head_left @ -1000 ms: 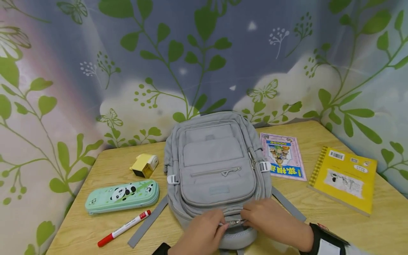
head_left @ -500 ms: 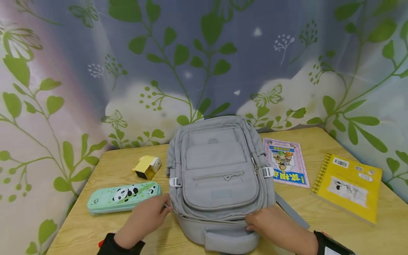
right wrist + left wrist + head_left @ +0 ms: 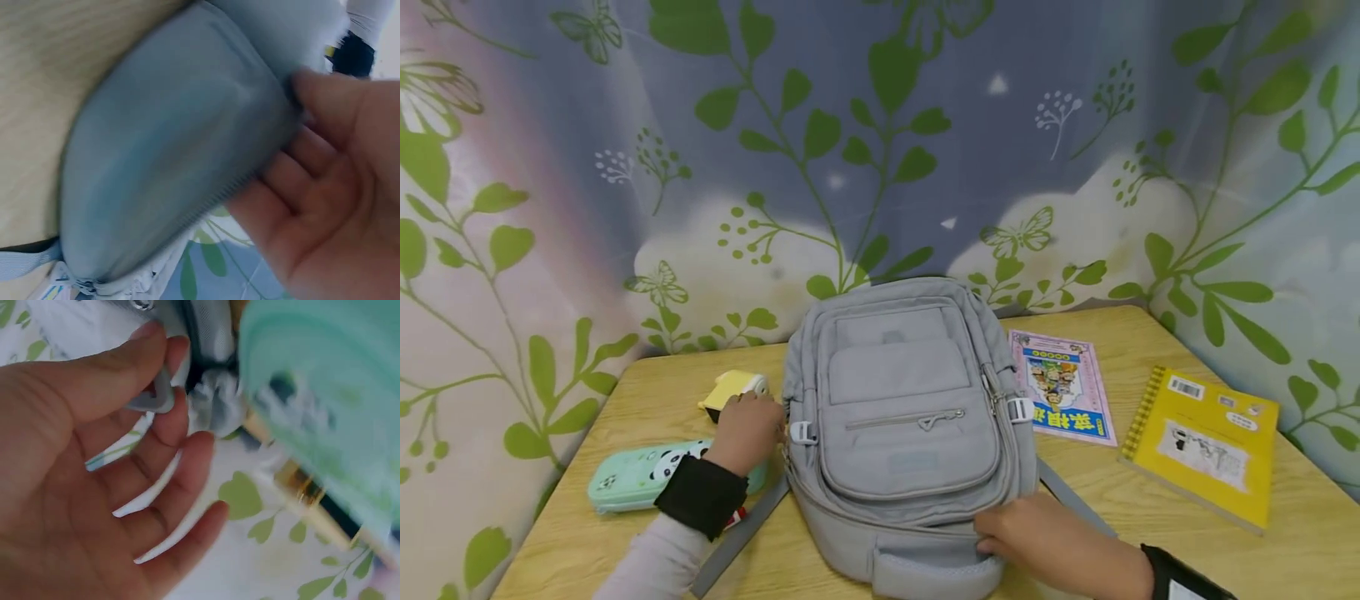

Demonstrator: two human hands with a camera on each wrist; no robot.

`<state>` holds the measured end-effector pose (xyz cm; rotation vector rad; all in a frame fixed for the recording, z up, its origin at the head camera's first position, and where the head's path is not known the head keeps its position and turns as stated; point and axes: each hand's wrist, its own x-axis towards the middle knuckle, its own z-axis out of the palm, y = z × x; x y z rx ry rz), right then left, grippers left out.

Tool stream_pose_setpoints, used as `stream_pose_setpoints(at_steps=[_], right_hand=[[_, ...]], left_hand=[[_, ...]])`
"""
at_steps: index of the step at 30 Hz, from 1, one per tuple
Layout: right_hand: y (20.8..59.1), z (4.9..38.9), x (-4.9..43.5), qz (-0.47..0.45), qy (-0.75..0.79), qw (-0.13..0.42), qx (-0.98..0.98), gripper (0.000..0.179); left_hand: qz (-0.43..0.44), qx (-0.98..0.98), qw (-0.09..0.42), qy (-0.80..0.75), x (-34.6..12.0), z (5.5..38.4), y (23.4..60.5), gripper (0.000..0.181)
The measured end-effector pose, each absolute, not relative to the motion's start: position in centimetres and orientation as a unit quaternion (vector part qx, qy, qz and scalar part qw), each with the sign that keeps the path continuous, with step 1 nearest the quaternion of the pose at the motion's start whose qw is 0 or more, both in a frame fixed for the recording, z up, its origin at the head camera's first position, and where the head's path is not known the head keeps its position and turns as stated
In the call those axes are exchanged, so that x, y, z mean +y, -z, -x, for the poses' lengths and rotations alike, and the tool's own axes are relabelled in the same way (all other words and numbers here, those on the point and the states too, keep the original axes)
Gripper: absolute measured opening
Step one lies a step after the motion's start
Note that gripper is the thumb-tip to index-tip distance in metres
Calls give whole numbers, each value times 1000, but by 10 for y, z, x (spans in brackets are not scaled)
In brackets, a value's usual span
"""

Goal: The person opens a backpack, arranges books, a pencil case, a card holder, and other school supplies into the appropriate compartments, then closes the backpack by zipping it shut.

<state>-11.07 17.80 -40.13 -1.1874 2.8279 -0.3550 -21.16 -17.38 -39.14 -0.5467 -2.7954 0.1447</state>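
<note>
A grey backpack [image 3: 895,375] lies front side up, its top handle [image 3: 936,575] toward me. At its left side, my left hand [image 3: 748,429] pinches a grey zipper pull [image 3: 164,399] between thumb and index finger; the other fingers spread loosely in the left wrist view. My right hand [image 3: 1045,533] grips the bag's fabric beside the handle, thumb on one side and fingers on the other in the right wrist view. Just beyond the left hand is a yellow pencil sharpener [image 3: 730,387]. That hand and its wristband partly cover a mint panda pencil case [image 3: 632,475].
A mostly hidden red-and-white marker [image 3: 735,518] and a grey strap [image 3: 737,542] lie left of the bag on the wooden table [image 3: 1187,567]. To the right are a pink-bordered booklet [image 3: 1063,387] and a yellow spiral notebook [image 3: 1206,450]. A leaf-patterned curtain [image 3: 880,167] hangs behind.
My left hand has moved from the bag's near end around to its left side, drawing the zipper pull along. The right hand keeps its grip near the handle.
</note>
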Motion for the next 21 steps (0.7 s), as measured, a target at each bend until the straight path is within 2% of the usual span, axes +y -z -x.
stream_pose_setpoints(at_steps=[3, 5, 7, 11, 13, 16, 18, 21], right_hand=[[397, 113, 179, 393, 127, 60, 909, 24], [394, 116, 180, 396, 139, 78, 904, 24], [390, 119, 181, 400, 154, 85, 900, 25], [383, 129, 184, 429, 204, 93, 875, 28], [380, 135, 186, 449, 237, 109, 854, 31], [376, 142, 185, 465, 264, 123, 836, 32], [371, 145, 182, 453, 267, 120, 842, 32], [359, 147, 174, 425, 242, 70, 869, 28]], left_hand=[[167, -981, 94, -38, -171, 211, 395, 21], [158, -984, 80, -35, -169, 204, 396, 18], [157, -980, 113, -42, -166, 195, 395, 15], [178, -957, 223, -46, -157, 173, 389, 19], [207, -950, 235, -11, -150, 163, 384, 17], [263, -946, 159, 100, -135, 146, 373, 14], [293, -938, 97, 160, -125, 136, 367, 23], [317, -930, 31, 186, -112, 127, 362, 46]])
